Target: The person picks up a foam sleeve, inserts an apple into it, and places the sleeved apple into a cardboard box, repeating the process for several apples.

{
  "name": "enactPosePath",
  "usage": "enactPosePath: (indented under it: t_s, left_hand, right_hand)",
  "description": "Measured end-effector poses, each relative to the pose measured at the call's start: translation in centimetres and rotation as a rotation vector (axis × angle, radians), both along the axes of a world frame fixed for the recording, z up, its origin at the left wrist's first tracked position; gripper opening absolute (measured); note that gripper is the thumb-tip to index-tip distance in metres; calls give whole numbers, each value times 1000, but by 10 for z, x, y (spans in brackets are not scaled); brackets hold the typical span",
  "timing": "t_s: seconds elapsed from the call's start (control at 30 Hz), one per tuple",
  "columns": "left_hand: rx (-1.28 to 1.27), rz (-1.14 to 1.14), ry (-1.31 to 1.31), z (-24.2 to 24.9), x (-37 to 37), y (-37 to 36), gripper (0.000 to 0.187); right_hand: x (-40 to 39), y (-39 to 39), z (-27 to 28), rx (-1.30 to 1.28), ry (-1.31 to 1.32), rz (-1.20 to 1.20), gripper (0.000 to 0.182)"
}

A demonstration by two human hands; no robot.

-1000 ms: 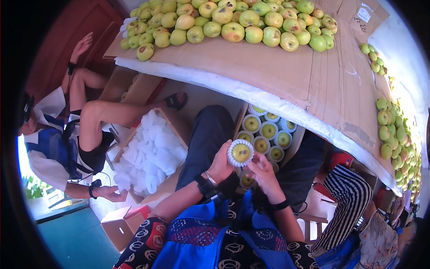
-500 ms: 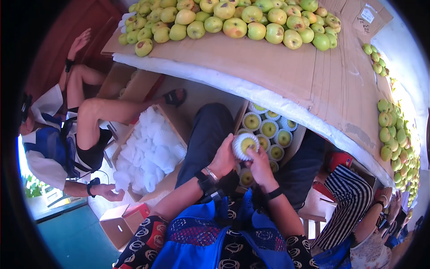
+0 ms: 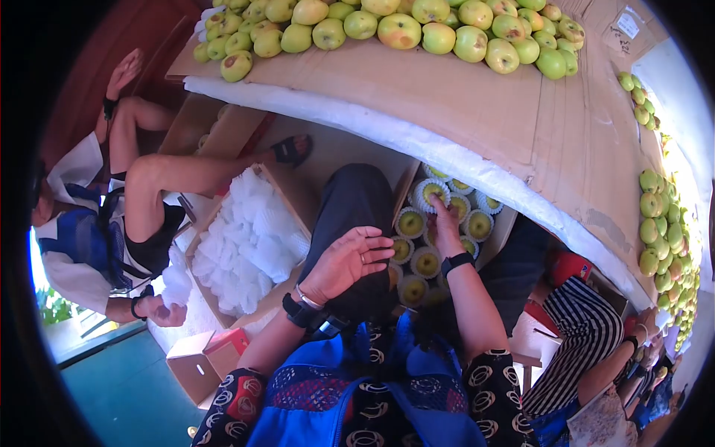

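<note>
My right hand (image 3: 447, 229) reaches into a cardboard box (image 3: 497, 238) between my legs. Its fingers are closed on a green apple (image 3: 430, 196) in a white foam net, over the far part of the box. Several other net-wrapped apples (image 3: 425, 262) sit in the box, their stem ends up. My left hand (image 3: 348, 262) hangs over my left thigh, palm turned up, fingers stretched out, holding nothing. To its left stands a carton (image 3: 294, 195) heaped with white foam nets (image 3: 242, 242).
A cardboard-covered table (image 3: 477, 127) bears a pile of green apples (image 3: 398, 31), with more apples (image 3: 655, 223) at its right. A person (image 3: 82, 231) on the left holds a foam net (image 3: 176, 279). A person in striped trousers (image 3: 581, 335) sits on the right. A small carton (image 3: 201, 365) stands lower left.
My right hand has carried the netted apple away from me, into the box. My left hand has let go of it, moved left and opened. The person at left has lifted a foam net.
</note>
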State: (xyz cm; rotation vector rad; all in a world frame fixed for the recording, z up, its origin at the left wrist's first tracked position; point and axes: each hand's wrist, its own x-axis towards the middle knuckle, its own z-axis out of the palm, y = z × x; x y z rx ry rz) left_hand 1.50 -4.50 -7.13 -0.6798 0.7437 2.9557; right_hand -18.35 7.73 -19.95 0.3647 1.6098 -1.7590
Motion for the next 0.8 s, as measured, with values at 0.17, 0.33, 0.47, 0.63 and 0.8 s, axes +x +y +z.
enactPosePath:
  t_s: [0.17,0.33,0.47,0.63,0.8]
  left_hand:
    - [-12,-23,-23,-2,-7,2,33]
    - [-14,-56,-10,-2,-10,0,33]
    - [9,-56,-8,-3,-11,-1,34]
    - [9,-65,-1,-4,-11,0,34]
    - [23,-78,19,-5,-13,-1,33]
  right_hand:
    - [-2,-8,-14,43,-3,1,55]
    - [-1,-16,-19,37,3,-14,58]
    - [-8,-23,-25,201,109,26,60]
    - [-4,-25,-5,203,88,26,72]
    - [-6,-18,-9,233,46,95,79]
